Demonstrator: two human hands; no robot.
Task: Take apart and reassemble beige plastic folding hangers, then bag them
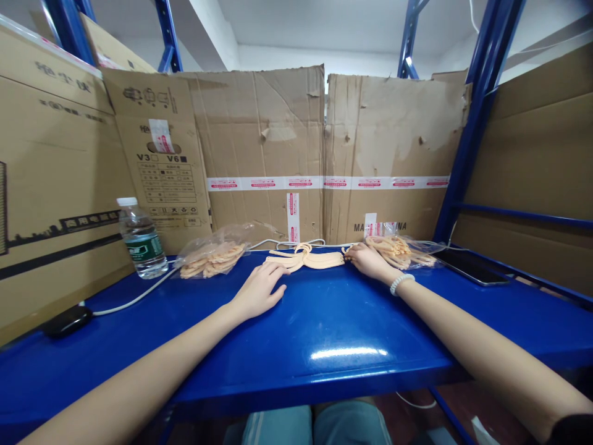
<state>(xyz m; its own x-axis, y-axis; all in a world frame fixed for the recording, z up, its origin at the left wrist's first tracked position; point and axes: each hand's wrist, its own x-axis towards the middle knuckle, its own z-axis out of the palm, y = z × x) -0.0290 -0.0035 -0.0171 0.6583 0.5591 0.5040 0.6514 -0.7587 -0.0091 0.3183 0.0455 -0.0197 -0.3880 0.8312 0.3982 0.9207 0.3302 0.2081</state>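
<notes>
A small stack of flat beige curved pieces (308, 258) lies at the back middle of the blue shelf top (324, 334). My left hand (259, 290) rests flat on the blue surface just in front of the stack's left end, fingers stretched out, holding nothing. My right hand (368, 259), with a white bead bracelet at the wrist, touches the stack's right end with its fingers curled at the edge. Whether it grips a piece is unclear.
A clear bag of beige pieces (213, 253) lies at the left, another bag (401, 250) at the right. A water bottle (141, 238) stands far left; a black device (67, 320) with a white cable lies near it. A phone (472, 266) lies right. Cardboard boxes (259, 148) wall the back.
</notes>
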